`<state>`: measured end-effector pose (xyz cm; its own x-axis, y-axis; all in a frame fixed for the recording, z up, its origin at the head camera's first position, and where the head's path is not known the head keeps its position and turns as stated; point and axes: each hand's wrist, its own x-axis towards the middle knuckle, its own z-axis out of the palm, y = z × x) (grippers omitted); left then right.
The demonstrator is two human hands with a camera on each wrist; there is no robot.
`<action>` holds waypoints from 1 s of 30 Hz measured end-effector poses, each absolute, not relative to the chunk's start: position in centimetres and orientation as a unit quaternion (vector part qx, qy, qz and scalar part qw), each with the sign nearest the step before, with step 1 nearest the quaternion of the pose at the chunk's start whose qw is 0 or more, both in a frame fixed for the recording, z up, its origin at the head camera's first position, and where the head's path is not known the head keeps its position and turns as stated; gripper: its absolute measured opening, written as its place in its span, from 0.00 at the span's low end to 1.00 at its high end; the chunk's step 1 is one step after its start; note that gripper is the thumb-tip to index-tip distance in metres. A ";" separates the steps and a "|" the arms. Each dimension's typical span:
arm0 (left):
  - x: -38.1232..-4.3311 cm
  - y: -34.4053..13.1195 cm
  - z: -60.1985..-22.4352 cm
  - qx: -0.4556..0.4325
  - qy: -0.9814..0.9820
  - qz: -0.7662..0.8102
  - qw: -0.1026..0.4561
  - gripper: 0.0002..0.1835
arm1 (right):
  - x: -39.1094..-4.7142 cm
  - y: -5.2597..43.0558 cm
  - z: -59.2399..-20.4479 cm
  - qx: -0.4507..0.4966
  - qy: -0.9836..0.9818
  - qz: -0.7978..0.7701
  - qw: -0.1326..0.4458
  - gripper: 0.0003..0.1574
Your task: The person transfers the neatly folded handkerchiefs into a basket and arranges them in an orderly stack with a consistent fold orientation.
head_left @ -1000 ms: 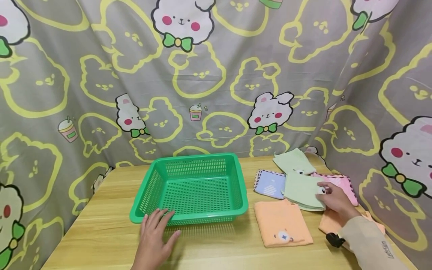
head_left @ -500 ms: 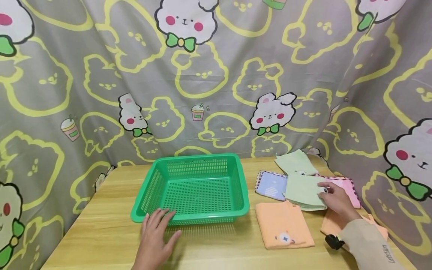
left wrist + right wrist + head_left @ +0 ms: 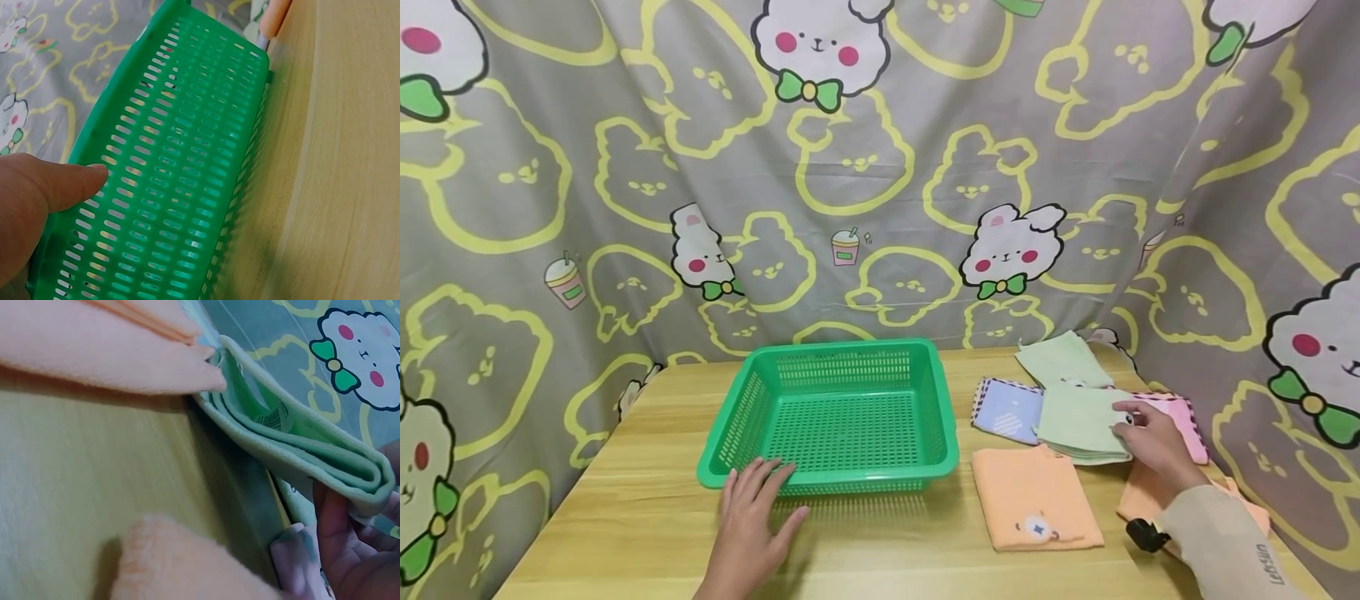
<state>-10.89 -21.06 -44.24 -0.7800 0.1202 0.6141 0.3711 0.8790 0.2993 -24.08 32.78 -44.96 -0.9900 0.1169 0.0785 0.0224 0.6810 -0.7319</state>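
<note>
My right hand (image 3: 1161, 442) pinches the right edge of a folded pale green towel (image 3: 1084, 421), thumb below and fingers above in the right wrist view. That wrist view shows its folded layers and a printed label inside the green towel (image 3: 294, 434). My left hand (image 3: 752, 517) rests its fingertips at the front left rim of a green plastic basket (image 3: 942, 467), thumb spread away. From the left wrist, the thumb lies in front of the slotted basket wall (image 3: 169, 162). Close by the held towel are an orange towel (image 3: 1030, 492) and a blue towel (image 3: 1009, 410).
Another green towel (image 3: 1063, 358) lies behind. A pink towel (image 3: 1187, 421) and a second orange towel (image 3: 1138, 492) are partly hidden by my right hand and sleeve (image 3: 1217, 533). A patterned curtain (image 3: 880, 192) rises behind the wooden table (image 3: 632, 500).
The head view has shifted slightly, so the scene sits a little further right. Both hands keep nearly the same places, the right one still holding the green towel.
</note>
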 end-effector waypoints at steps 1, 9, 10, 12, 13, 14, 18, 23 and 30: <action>-10.9 -21.1 -44.2 -0.133 -0.920 -0.207 0.303 0.31 | -24.1 32.7 -44.9 -0.037 -0.914 0.399 0.061 0.28; -10.9 -21.1 -44.2 -0.131 -0.921 -0.211 0.300 0.31 | -24.3 32.4 -44.3 -0.026 -0.911 0.404 0.085 0.27; -10.9 -21.1 -44.2 -0.131 -0.921 -0.211 0.300 0.32 | -24.4 32.4 -44.3 -0.027 -0.909 0.407 0.082 0.27; -10.9 -21.0 -44.2 -0.131 -0.921 -0.211 0.299 0.32 | -24.4 32.4 -44.2 -0.032 -0.908 0.410 0.079 0.28; -10.9 -21.0 -44.1 -0.131 -0.921 -0.210 0.299 0.32 | -24.5 32.4 -44.2 -0.034 -0.907 0.412 0.078 0.28; -10.9 -21.0 -44.1 -0.132 -0.921 -0.210 0.300 0.32 | -24.5 32.4 -44.1 -0.036 -0.906 0.415 0.077 0.28; -10.8 -21.0 -44.1 -0.131 -0.922 -0.207 0.299 0.32 | -24.4 32.2 -43.8 -0.040 -0.899 0.430 0.074 0.29; -10.8 -21.1 -44.1 -0.131 -0.922 -0.207 0.299 0.32 | -24.5 31.9 -43.3 -0.041 -0.890 0.449 0.069 0.30; -10.8 -21.1 -44.2 -0.130 -0.923 -0.211 0.296 0.31 | -24.6 31.4 -42.7 -0.056 -0.869 0.489 0.055 0.30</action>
